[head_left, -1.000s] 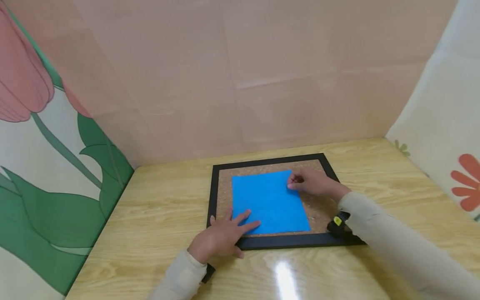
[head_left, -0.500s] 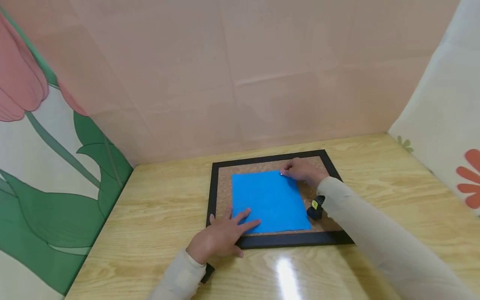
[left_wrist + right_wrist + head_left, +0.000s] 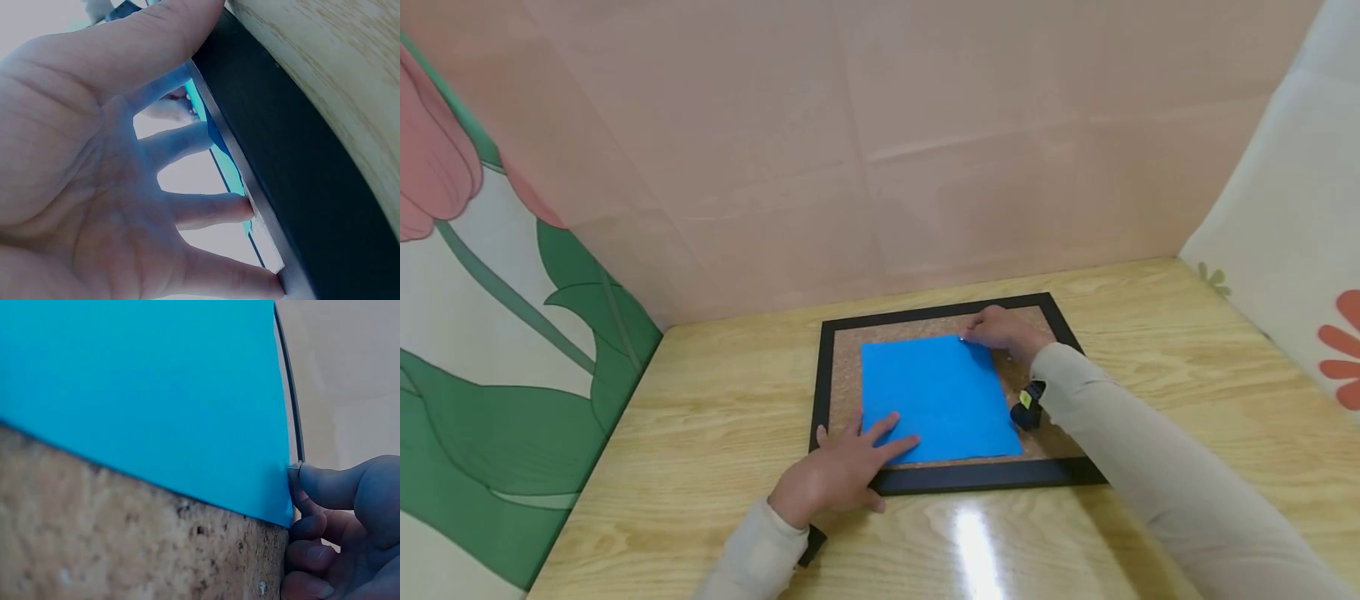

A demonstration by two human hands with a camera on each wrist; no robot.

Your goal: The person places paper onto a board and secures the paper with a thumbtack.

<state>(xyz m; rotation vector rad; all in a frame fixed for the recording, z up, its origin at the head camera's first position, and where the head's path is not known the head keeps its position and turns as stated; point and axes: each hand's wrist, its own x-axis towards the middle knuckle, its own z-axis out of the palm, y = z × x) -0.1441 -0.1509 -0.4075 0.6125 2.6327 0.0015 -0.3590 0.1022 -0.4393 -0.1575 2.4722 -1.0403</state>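
Note:
A blue sheet of paper [image 3: 936,396] lies on a black-framed cork board [image 3: 988,476]. My left hand [image 3: 842,471] is spread over the lower left of the sheet, fingers straight. In the left wrist view its fingertips reach past the dark frame [image 3: 269,131], with the thumb at the frame's near side. My right hand [image 3: 1000,327] is at the sheet's upper right corner. Its thumb and index finger pinch a small shiny thumbtack [image 3: 294,467] at the paper's edge; the other fingers are curled beside the cork [image 3: 156,544]. The tack's point is hidden.
The board lies on a light wooden table [image 3: 737,400]. A plain pinkish sheet [image 3: 865,150] hangs behind it. Printed cloths with a tulip [image 3: 433,150] and a red flower [image 3: 1347,350] hang at left and right.
My right hand has moved up and left from the sheet's right edge to its upper right corner, then stayed nearly still. The left hand keeps its place on the paper.

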